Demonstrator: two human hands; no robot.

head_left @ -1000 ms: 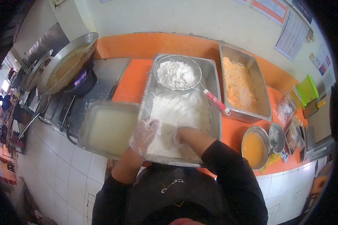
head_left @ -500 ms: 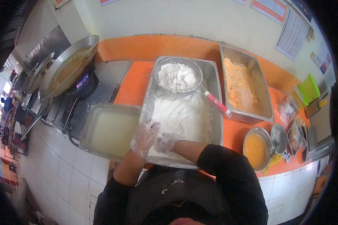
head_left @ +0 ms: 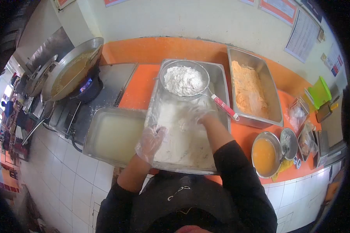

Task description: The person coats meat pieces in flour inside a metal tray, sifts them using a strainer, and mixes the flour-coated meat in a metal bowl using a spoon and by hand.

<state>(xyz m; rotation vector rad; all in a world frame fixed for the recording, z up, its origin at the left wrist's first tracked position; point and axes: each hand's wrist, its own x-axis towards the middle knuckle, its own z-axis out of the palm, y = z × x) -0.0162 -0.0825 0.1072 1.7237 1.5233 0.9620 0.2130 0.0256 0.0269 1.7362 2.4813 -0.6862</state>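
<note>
My left hand (head_left: 151,140), in a clear plastic glove, is at the left rim of a deep metal tray (head_left: 226,136) of white flour (head_left: 179,145). Its fingers look loosely extended, with a dark gap near the thumb; whether they touch the rim I cannot tell. Over the flour, in the tray's middle right, my gloved right hand (head_left: 200,115) is smeared by motion, so its fingers and anything in them are unclear. A round sieve (head_left: 207,90) heaped with white flour rests across the tray's far end, its red-and-white handle pointing right.
Left of the tray stands a pan of pale liquid (head_left: 116,136). Beyond it, a large wok (head_left: 72,72) sits over a lit burner. At right are a metal pan with orange mixture (head_left: 249,89), a bowl of orange liquid (head_left: 264,153) and a smaller bowl (head_left: 287,143).
My right hand has moved away from my left, up and to the right across the flour. The flour near the front is now spread thinner. My left hand has hardly moved.
</note>
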